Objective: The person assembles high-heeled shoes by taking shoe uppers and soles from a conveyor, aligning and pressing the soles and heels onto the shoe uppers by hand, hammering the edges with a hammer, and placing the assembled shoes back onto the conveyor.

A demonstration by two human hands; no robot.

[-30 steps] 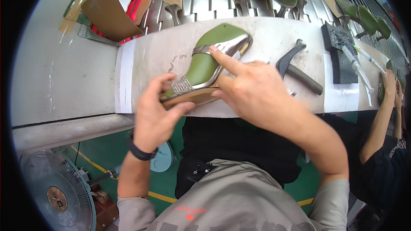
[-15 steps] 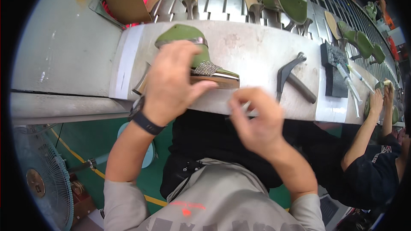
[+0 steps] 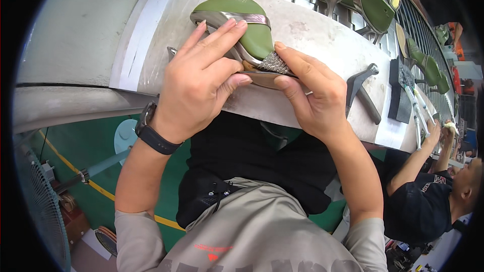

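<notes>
A high-heeled shoe on a green last lies on its side on the pale bench in front of me. It has a shiny metallic strap, a glittery patch at the back and a tan sole edge turned toward me. My left hand grips it from the left, fingers laid over the strap and side, thumb along the sole edge. At the glittery back end, my right hand pinches the shoe between fingers and thumb. Part of the sole and most of the heel are hidden by my hands.
Right of my hands lies a hammer with a dark handle. Beyond it are a dark foam block and slim white syringe-like tubes. More green-last shoes stand on the metal slat conveyor behind. A co-worker sits at right; a fan stands at left.
My right hand has moved up and left onto the shoe's back end. My left hand's fingers have spread along the shoe's side. The view has shifted, showing bench and shoe higher.
</notes>
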